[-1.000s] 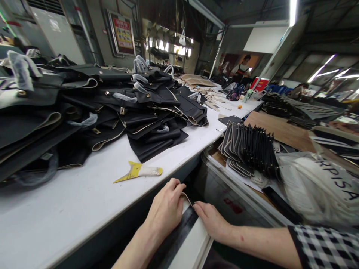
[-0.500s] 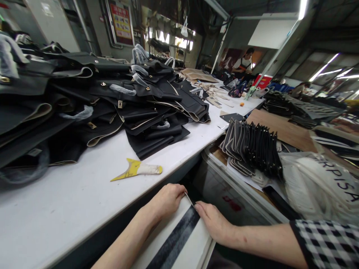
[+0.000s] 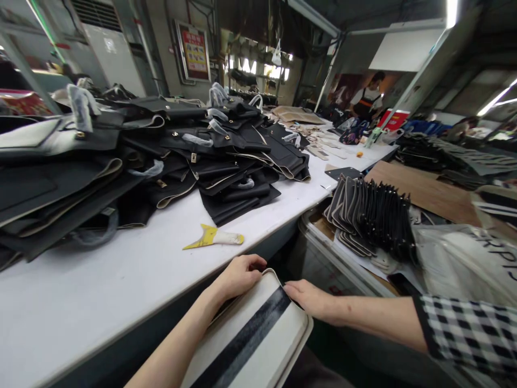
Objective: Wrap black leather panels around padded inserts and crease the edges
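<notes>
A cream-white bag panel (image 3: pixel 278 339) with a broad black stripe and rounded, piped corners slants up from the bottom of the view. My left hand (image 3: pixel 242 275) is curled over its left edge near the far corner, fingertips partly hidden behind it. On the far right edge, my right hand (image 3: pixel 309 299) pinches the rim, its thumb side by the stripe's end. Beyond the panel, on the white table (image 3: pixel 153 291), lies a flat yellow tool (image 3: pixel 212 237) with a forked end and a whitish handle.
Black handbags (image 3: pixel 226 143) with plastic-wrapped handles are heaped along the table. To the right, a row of black flap-like pieces (image 3: pixel 371 215) stands on a bin (image 3: pixel 319 242), beside a clear plastic bag (image 3: pixel 456 264). A person (image 3: pixel 367 99) stands far back.
The view has swung slightly left. My left hand has shifted off the panel's far corner, which now shows, and my right hand sits a little higher along the edge.
</notes>
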`<move>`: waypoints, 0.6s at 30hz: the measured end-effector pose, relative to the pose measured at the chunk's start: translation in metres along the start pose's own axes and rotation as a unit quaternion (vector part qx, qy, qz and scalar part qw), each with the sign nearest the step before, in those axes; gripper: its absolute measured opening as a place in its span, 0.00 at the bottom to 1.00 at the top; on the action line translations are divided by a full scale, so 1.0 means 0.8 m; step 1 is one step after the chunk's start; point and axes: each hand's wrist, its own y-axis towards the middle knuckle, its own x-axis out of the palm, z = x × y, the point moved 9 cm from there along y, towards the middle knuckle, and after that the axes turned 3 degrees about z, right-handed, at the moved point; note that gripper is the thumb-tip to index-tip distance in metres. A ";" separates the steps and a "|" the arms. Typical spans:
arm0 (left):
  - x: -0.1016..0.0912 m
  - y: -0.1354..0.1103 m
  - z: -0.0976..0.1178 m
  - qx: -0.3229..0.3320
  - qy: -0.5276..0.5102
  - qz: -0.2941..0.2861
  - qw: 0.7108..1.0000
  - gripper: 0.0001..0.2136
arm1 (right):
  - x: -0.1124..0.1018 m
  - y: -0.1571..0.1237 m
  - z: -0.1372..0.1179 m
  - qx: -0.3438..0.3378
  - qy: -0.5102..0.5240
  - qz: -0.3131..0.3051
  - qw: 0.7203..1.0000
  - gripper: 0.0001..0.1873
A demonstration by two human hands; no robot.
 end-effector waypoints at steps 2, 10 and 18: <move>-0.012 -0.019 0.000 -0.019 0.010 0.017 1.000 0.20 | -0.005 0.001 -0.003 -0.003 -0.005 -0.024 1.000 0.18; -0.059 -0.150 -0.032 -0.096 0.145 0.153 0.973 0.12 | -0.006 0.025 0.013 0.015 -0.022 -0.111 0.993 0.17; -0.055 -0.171 -0.048 -0.185 0.178 0.216 0.942 0.08 | 0.004 0.018 0.006 -0.006 0.045 -0.177 0.983 0.22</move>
